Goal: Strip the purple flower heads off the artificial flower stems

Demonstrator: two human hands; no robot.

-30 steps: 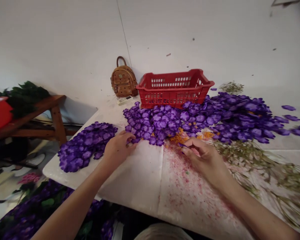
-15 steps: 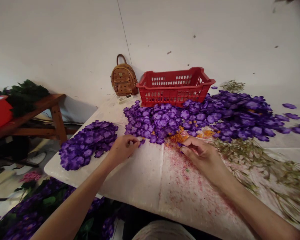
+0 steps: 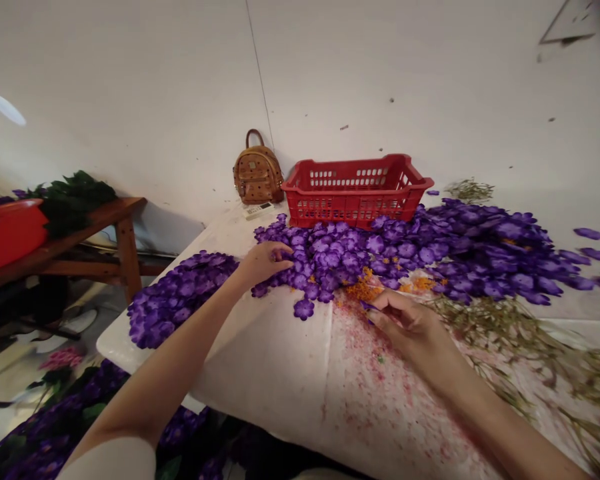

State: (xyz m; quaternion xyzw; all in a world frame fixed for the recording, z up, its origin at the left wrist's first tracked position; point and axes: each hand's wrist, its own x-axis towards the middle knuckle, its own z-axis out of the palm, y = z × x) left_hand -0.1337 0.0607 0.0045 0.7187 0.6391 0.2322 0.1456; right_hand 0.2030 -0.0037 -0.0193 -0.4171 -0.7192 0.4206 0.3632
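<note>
My left hand (image 3: 266,261) reaches over the left edge of a heap of purple artificial flower heads (image 3: 340,250). Its thumb and fingers are curled together among the flowers, and what they hold, if anything, cannot be made out. A single purple flower head (image 3: 304,309) lies flat on the cloth just in front of the heap. My right hand (image 3: 405,323) pinches a small purple flower head (image 3: 367,306) between thumb and forefinger, seen nearly edge-on. Beside it are loose orange-yellow flower centres (image 3: 363,288). Under my left forearm is a separate pile of purple flower heads (image 3: 177,297).
Behind the heap stands a red plastic crate (image 3: 357,200), beside a brown backpack (image 3: 258,175) and a pale calculator-like device (image 3: 259,211). Thin green-brown stems (image 3: 520,340) spread at right. Pink specks dot the white tablecloth (image 3: 275,353). A wooden bench (image 3: 125,247) holds a red basin (image 3: 13,233).
My left hand has moved up and away to the heap, and a flower head now lies alone near where its fingertips were. The right hand keeps its pinch. The view has shifted slightly.
</note>
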